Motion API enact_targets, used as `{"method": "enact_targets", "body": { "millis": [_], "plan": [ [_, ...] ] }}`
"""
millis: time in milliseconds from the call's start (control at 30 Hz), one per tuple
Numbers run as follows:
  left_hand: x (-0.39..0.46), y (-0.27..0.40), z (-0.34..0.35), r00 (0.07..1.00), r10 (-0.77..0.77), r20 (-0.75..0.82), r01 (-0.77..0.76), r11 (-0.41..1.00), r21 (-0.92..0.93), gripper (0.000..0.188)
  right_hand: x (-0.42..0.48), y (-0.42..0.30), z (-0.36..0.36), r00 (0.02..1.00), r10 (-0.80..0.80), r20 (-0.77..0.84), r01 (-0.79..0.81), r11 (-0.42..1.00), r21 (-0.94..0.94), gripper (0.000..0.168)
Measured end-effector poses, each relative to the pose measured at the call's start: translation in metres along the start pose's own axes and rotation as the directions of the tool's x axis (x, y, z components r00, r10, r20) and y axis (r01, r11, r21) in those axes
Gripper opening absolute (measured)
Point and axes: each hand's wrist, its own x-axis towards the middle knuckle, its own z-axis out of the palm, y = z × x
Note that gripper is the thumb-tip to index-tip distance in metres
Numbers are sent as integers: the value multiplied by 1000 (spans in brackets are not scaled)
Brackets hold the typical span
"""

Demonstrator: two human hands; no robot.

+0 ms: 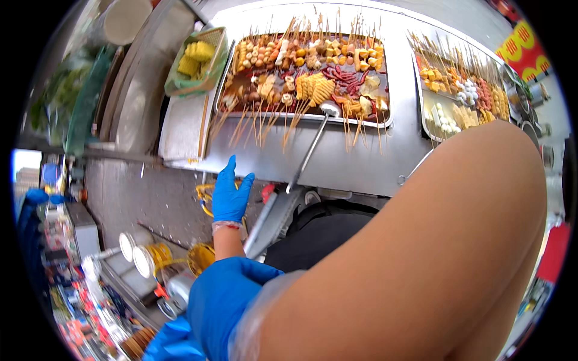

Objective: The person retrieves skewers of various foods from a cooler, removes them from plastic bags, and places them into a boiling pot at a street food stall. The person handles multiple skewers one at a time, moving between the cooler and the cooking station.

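Observation:
My left hand (pixel 232 194), in a blue glove with a clear plastic cuff, reaches past the counter's near edge. Its thumb stands apart from the fingers, and nothing is in it. Close to the camera, my bent right arm crosses the view; a blue-gloved shape at its clear cuff appears to be my right hand (pixel 226 300). It overlaps my left forearm, and its fingers cannot be made out. Beyond lies a metal tray (pixel 392 118) of skewered food in dark broth. A ladle (pixel 311 149) leans across its near rim, handle towards me.
At right is a second metal tray (pixel 422 106) with skewers. Corn pieces (pixel 198 54) sit in a plastic-lined basket (pixel 216 43) at left. Beside the steel counter (pixel 253 158), buckets (pixel 156 259) and a yellow hose (pixel 205 198) are low on the left.

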Motion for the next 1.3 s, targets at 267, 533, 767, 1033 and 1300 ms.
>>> {"method": "enact_targets", "body": {
  "millis": [267,533,767,1033,1300],
  "plan": [
    [-245,66,58,885,-459,-75,450,887,-103,56,-79,-111,33,935,-346,76,333,931,149,14],
    [-473,118,82,544,-797,-261,702,603,-378,54,-122,-234,62,702,-690,176,602,707,370,13],
    [-570,139,115,457,-878,-145,801,477,-361,55,-73,-182,112,790,-347,506,414,910,-23,12],
    [-704,124,150,158,-983,-96,964,174,-202,58,-44,202,68,869,360,-340,-490,719,-493,16],
    [-735,60,230,-78,-989,127,743,-143,-653,59,36,275,21,861,505,-58,-456,718,-525,20]
  ]
}}
